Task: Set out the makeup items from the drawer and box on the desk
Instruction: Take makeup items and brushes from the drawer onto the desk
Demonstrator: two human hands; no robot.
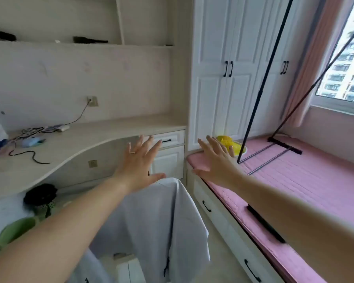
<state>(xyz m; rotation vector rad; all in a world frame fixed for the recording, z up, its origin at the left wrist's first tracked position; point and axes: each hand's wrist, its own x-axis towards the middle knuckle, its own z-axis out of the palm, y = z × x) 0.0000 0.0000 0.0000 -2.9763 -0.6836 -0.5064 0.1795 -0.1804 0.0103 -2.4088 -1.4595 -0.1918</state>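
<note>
Both hands up in the air, fingers spread, holding nothing: left hand [138,164] with one ring, right hand [217,162]. One closed drawer [169,138] sits just past the left fingertips, under the counter [80,146]. One yellow thing [226,140] behind the right hand.

You get bright, soft daylight from window [344,64] at upper right; glass slightly overexposed, buildings outside pale. Pink cushion [307,180] nearest window best lit. Shadows faint and diffuse: dim band under table [74,148] edge, darker recess beneath. No hard glare. Whole frame soft, slightly smeared. Your left hand [138,162] and right hand [217,162] mildly blurred; forearms at bottom corners out of focus. Wide-angle bending: wardrobe [233,64] lines and shelf [80,44] lean toward edges.
</note>
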